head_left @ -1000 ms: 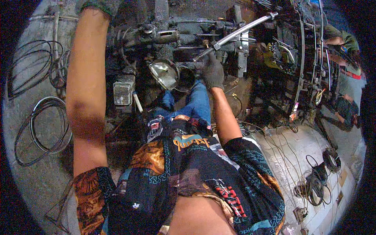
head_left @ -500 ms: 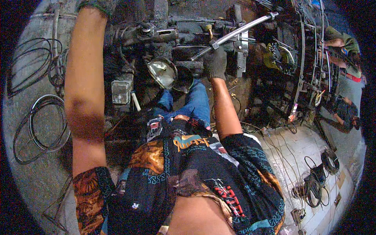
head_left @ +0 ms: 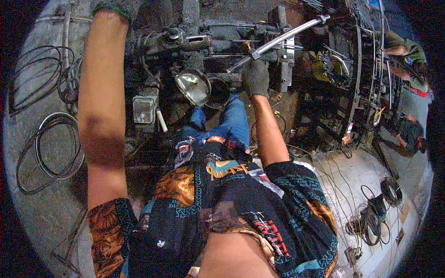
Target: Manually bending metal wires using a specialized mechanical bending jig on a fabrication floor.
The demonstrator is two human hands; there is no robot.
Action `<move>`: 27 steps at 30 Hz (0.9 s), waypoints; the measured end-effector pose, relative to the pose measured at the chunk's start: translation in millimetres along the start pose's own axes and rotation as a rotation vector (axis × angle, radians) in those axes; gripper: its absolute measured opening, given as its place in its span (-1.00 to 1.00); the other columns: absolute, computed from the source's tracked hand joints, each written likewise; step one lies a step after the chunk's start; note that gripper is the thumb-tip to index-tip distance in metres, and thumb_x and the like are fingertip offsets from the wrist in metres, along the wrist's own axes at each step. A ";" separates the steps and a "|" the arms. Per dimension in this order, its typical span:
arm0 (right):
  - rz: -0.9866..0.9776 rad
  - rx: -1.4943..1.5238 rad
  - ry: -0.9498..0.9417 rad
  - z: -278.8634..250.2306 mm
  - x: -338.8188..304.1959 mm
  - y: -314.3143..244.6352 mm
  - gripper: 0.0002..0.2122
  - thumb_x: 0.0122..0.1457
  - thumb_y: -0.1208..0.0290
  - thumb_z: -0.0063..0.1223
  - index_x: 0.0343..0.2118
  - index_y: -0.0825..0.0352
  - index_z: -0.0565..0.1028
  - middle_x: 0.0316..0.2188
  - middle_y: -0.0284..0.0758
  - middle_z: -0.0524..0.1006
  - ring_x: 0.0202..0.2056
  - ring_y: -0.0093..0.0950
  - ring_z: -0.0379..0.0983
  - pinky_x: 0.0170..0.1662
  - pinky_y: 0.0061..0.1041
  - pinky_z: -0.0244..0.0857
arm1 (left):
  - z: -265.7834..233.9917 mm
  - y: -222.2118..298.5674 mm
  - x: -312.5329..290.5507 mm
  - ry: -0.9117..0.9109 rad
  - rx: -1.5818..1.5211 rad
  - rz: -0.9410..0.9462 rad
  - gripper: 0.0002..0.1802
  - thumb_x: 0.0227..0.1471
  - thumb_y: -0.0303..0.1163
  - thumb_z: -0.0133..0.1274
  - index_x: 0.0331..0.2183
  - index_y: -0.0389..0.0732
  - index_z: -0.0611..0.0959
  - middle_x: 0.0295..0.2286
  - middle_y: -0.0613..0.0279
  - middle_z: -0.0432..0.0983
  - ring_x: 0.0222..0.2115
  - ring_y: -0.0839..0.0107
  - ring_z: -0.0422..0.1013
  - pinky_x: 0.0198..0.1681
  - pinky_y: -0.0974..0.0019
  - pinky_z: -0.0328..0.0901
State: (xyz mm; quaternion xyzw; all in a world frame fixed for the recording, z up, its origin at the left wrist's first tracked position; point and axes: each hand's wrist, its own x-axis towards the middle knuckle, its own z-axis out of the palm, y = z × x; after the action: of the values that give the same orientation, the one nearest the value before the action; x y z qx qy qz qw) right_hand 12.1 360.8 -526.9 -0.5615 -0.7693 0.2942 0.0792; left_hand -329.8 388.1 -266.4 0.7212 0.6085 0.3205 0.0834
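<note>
My left hand (head_left: 113,8), in a dark glove with a green cuff, reaches to the top left edge; its fingers are lost in shadow. My right hand (head_left: 255,79), in a dark grey glove, is closed just below a nut on a long silver metal bar (head_left: 292,34). That bar slants up to the right and ends at the lower left in a threaded tip. Its fingers curl out of sight, so what they hold is hidden. A dark, greasy machine (head_left: 185,41) spans the space between my hands. A small brass-coloured piece (head_left: 249,46) shows by the nut.
A round metal pan (head_left: 193,87) with a shiny inside sits before my legs. Left of it are a clear box (head_left: 144,110) and a white stick (head_left: 162,120). Coiled cables (head_left: 55,143) lie at left, more cables (head_left: 371,217) at right. People (head_left: 410,134) are at far right.
The brass-coloured piece has shifted down toward the nut, and my right hand has moved very slightly. My left arm and the silver bar stay about where they were.
</note>
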 end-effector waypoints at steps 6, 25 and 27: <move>-0.098 0.099 0.195 15.3 -7.7 1.5 -0.70 0.07 0.45 0.22 -0.09 0.29 0.58 -0.38 -0.03 0.60 -0.30 -0.09 0.58 -0.23 -0.17 0.41 | 0.9 -2.0 -3.8 0.046 -0.071 -0.051 -0.73 0.14 -0.30 0.16 -0.48 -0.30 0.67 -0.56 0.18 0.56 -0.49 0.38 0.50 -0.38 0.28 0.42; 0.029 0.267 0.023 -5.6 -20.6 -14.2 -0.59 0.13 0.48 0.17 0.08 0.32 0.54 -0.19 0.02 0.61 -0.14 -0.05 0.57 -0.08 -0.19 0.42 | 0.2 -4.7 -0.6 0.047 0.019 0.018 -0.73 0.13 -0.30 0.16 -0.49 -0.29 0.67 -0.55 0.18 0.57 -0.49 0.34 0.51 -0.38 0.26 0.43; -0.015 0.116 0.060 -1.6 -6.0 -8.5 -0.62 0.13 0.48 0.16 0.05 0.32 0.55 -0.21 0.01 0.62 -0.17 -0.05 0.58 -0.11 -0.19 0.43 | 0.1 -4.7 0.2 0.046 0.029 0.028 -0.73 0.13 -0.30 0.16 -0.49 -0.29 0.67 -0.55 0.18 0.57 -0.49 0.34 0.51 -0.38 0.26 0.43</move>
State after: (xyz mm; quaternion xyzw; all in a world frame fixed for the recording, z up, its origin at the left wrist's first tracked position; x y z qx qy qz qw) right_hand 8.0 354.3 -519.8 -0.5589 -0.7525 0.3205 0.1368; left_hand -333.6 389.4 -268.7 0.7232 0.6047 0.3292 0.0547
